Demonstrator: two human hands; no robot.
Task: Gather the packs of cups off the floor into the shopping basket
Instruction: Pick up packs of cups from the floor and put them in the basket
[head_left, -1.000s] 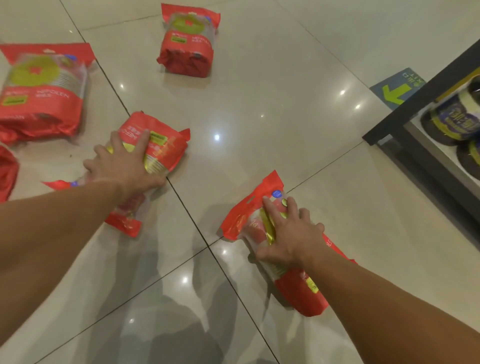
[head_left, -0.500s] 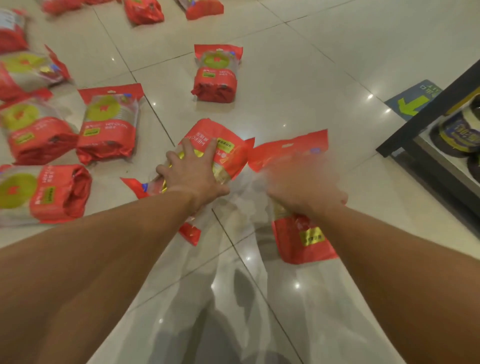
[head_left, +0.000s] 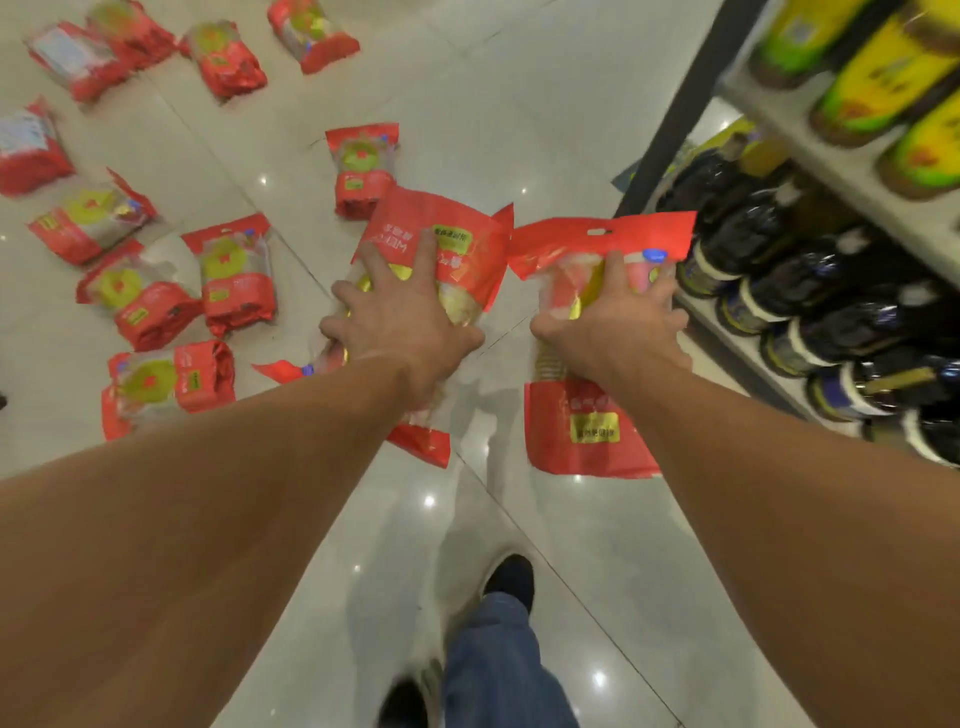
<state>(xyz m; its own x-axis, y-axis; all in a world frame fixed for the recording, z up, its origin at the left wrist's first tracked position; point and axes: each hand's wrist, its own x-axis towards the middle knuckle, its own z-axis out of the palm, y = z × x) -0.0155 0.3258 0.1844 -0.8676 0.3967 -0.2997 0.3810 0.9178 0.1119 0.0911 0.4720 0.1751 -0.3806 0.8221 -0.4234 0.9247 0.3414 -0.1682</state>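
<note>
Red packs of cups fill both hands: the left hand (head_left: 402, 332) grips 1 pack (head_left: 441, 249) from above with fingers curled over it, and the right hand (head_left: 613, 322) clutches another pack (head_left: 587, 431), both held above the tiled floor (head_left: 519, 93). More packs (head_left: 236, 280) lie scattered at left. Dark bottles (head_left: 769, 275) line the shelf (head_left: 831, 161) at right.

Glossy pale tiled floor (head_left: 519, 104), dark grout lines crossing it, ceiling lights glinting off it; shelving unit (head_left: 810, 130) on the right, dark bottles (head_left: 789, 291) below, yellow-green containers (head_left: 878, 67) above.
</note>
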